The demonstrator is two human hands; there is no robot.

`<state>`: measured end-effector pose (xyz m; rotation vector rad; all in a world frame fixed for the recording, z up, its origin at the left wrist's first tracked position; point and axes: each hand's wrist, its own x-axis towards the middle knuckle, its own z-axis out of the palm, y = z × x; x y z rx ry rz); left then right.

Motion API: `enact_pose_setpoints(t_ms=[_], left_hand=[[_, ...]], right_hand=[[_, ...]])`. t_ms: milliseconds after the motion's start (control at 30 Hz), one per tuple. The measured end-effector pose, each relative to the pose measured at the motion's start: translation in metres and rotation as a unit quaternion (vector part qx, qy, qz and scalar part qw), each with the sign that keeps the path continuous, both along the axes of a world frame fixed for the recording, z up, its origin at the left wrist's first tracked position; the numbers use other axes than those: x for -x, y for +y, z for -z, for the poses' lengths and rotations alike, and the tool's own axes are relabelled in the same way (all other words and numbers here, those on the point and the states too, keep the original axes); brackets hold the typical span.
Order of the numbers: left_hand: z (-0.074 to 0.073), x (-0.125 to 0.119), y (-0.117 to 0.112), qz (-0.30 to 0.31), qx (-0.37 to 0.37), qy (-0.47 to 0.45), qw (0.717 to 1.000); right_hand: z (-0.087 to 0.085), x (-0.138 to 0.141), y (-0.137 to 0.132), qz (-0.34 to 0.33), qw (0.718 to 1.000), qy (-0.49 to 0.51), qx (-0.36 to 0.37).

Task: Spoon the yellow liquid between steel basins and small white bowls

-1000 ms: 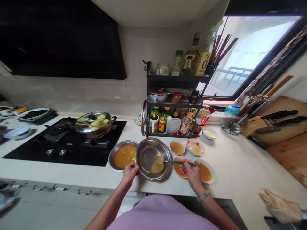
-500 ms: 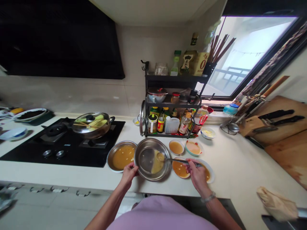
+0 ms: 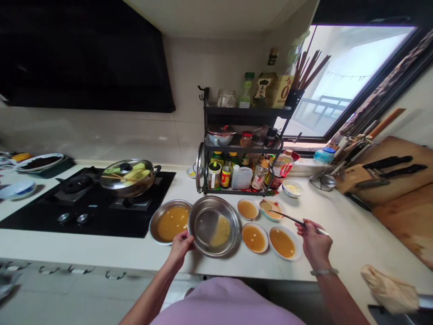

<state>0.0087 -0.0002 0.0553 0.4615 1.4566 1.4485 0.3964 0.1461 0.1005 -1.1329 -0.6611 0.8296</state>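
Observation:
My left hand (image 3: pixel 180 246) grips the near rim of a tilted steel bowl (image 3: pixel 203 221) with a little yellow liquid pooled at its lower side. My right hand (image 3: pixel 314 243) is closed on the handle of a spoon (image 3: pixel 282 216), whose filled head hovers over the far-right small bowl (image 3: pixel 274 212). Three more small bowls of the same orange-yellow liquid sit nearby: one (image 3: pixel 248 209) behind, one (image 3: pixel 255 238) in front, one white (image 3: pixel 284 243) by my right hand. A second steel bowl (image 3: pixel 168 222) full of liquid stands left of the tilted one.
A lidded pan (image 3: pixel 126 177) sits on the black gas hob (image 3: pixel 84 207) to the left. A black rack of bottles and jars (image 3: pixel 243 149) stands behind the bowls. A knife block (image 3: pixel 361 178) and wooden boards (image 3: pixel 406 198) are at the right, a cloth (image 3: pixel 389 289) near the counter edge.
My right hand lifted the spoon out of the tilted steel bowl and carried it right, over the far small bowl. My left hand kept hold of the steel bowl.

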Motion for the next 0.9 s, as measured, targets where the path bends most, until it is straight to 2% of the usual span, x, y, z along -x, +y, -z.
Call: enact_pose_setpoints(t_ms=[233, 400, 600, 700, 833, 900], left_hand=[[0.001, 0.000, 0.001, 0.004, -0.002, -0.004, 1.000], [0.002, 0.001, 0.001, 0.002, -0.001, -0.003, 1.000], [0.003, 0.001, 0.002, -0.004, 0.004, -0.007, 1.000], [0.004, 0.001, 0.002, -0.009, 0.009, -0.003, 1.000], [0.004, 0.001, 0.002, -0.004, 0.008, 0.000, 1.000], [0.004, 0.001, 0.002, -0.001, 0.008, -0.002, 1.000]], right_hand=[[0.015, -0.017, 0.013, 0.060, 0.996, -0.062, 0.015], [0.021, -0.020, 0.012, 0.049, 0.990, -0.134, 0.021], [0.021, -0.018, 0.003, 0.025, 0.971, -0.239, 0.003], [0.021, -0.018, -0.001, 0.003, 0.947, -0.321, -0.032], [0.019, -0.019, -0.007, -0.037, 0.882, -0.453, -0.122], [0.016, -0.015, -0.011, -0.053, 0.862, -0.480, -0.154]])
